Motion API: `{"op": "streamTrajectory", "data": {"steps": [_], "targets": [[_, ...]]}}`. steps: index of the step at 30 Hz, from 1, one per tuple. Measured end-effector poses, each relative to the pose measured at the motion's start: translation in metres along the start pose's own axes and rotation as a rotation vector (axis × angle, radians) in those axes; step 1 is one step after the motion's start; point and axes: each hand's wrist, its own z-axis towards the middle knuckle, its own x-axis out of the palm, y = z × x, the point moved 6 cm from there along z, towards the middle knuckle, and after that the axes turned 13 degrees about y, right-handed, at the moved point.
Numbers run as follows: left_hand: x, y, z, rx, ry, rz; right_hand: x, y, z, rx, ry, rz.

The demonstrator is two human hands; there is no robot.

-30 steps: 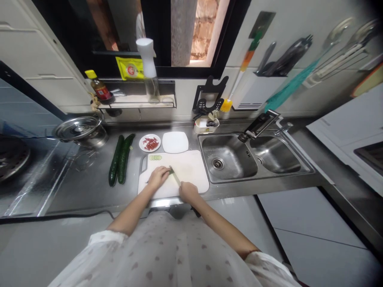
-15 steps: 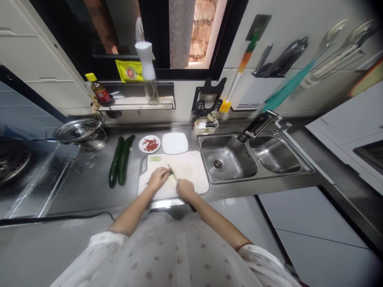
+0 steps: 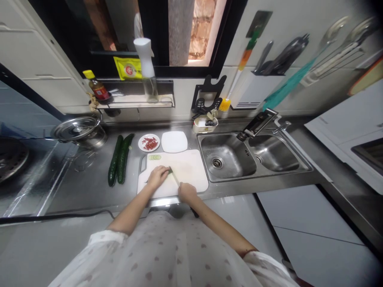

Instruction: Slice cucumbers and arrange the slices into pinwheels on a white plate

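Observation:
My right hand point(image 3: 187, 193) is closed round the handle of a knife point(image 3: 175, 176), its blade slanting up and left over the white cutting board point(image 3: 194, 167). My left hand point(image 3: 158, 176) has its fingers curled on a piece of cucumber point(image 3: 170, 170), mostly hidden under them, right beside the blade. A short row of pale cucumber slices point(image 3: 154, 157) lies at the board's upper left. Two whole cucumbers point(image 3: 122, 159) rest side by side on the counter left of the board.
Behind the board stand a small plate of chopped red pieces point(image 3: 149, 142) and a white square plate point(image 3: 174, 142). A steel double sink point(image 3: 230, 159) is to the right. On the left are a lidded pot point(image 3: 82, 131) and a stove point(image 3: 13, 159). A shelf point(image 3: 131, 101) holds bottles.
My right hand and the knife have shifted slightly right and down, the blade tip now by my left fingertips. My left hand stays on the cucumber piece. The view has tilted a little.

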Motion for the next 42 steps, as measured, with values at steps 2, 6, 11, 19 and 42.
{"op": "streamTrajectory", "data": {"steps": [2, 6, 11, 19, 42], "targets": [[-0.001, -0.001, 0.0, -0.004, -0.004, -0.005, 0.002, -0.001, -0.002, -0.003, 0.004, -0.014], [-0.002, -0.003, -0.001, 0.005, -0.007, -0.005, 0.0, 0.001, -0.005, -0.003, 0.007, -0.022], [-0.003, -0.006, -0.001, -0.007, -0.007, 0.006, -0.007, 0.004, -0.001, 0.006, 0.019, -0.013], [0.002, 0.0, -0.002, 0.0, -0.023, 0.015, -0.018, 0.011, 0.009, -0.02, -0.009, -0.014], [0.0, -0.006, -0.003, 0.0, -0.042, 0.018, -0.014, 0.009, 0.01, 0.004, -0.035, -0.012]]}}
